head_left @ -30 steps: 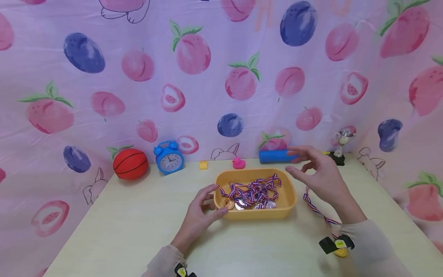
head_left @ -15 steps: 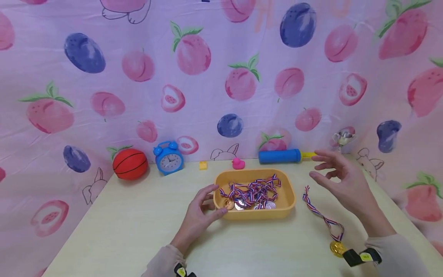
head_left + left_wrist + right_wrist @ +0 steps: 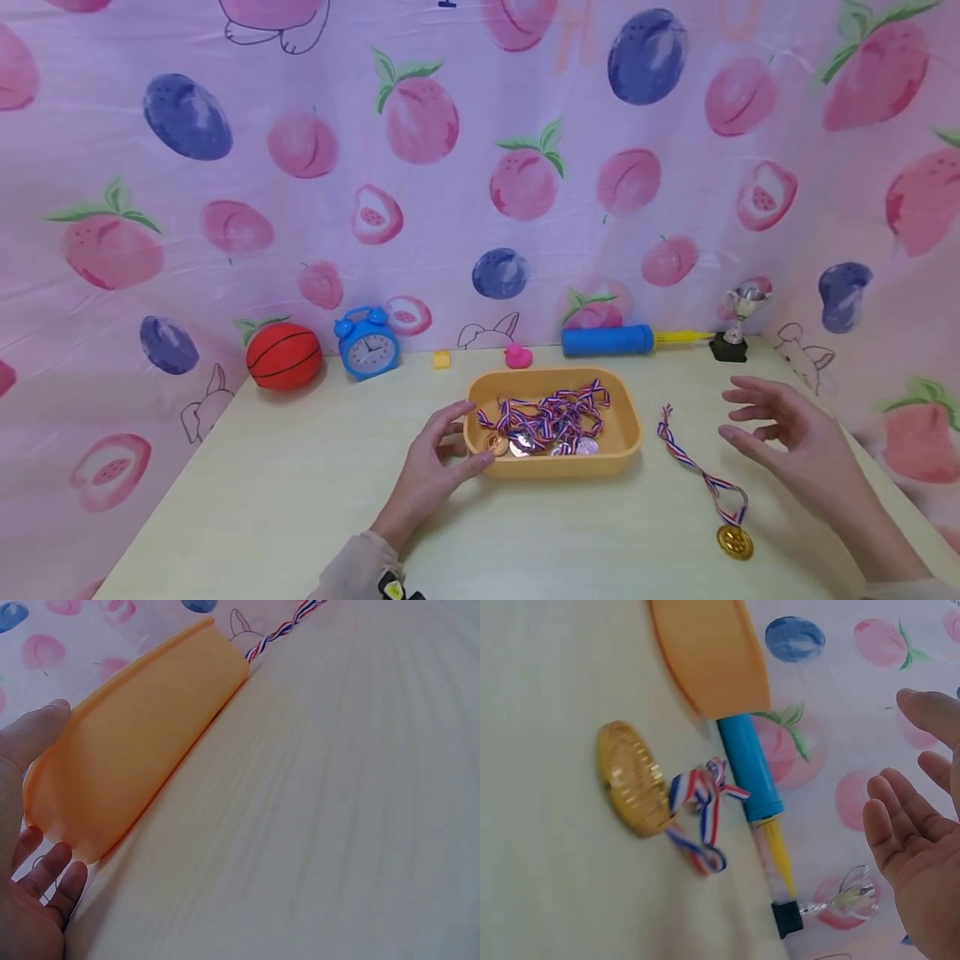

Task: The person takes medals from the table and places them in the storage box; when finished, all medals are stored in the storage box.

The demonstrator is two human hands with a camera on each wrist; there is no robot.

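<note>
My two hands at a cream table, either side of an orange tray of medals.

My left hand (image 3: 435,462) rests against the near left corner of the orange tray (image 3: 626,417), thumb on the rim and fingers loosely curled on the wall. My right hand (image 3: 787,429) hovers empty above the table's right side, fingers spread and relaxed. One gold medal (image 3: 734,542) lies on bare table between tray and right hand, its red, white and blue ribbon (image 3: 693,462) trailing towards the tray. More ribboned medals (image 3: 543,421) are heaped inside the tray. I can read no writing; the blue alarm clock (image 3: 367,343) shows only a dial. Along the back edge sit a basketball (image 3: 283,356), a blue air pump (image 3: 611,340) and a small trophy (image 3: 737,321). The near table is bare.
</note>
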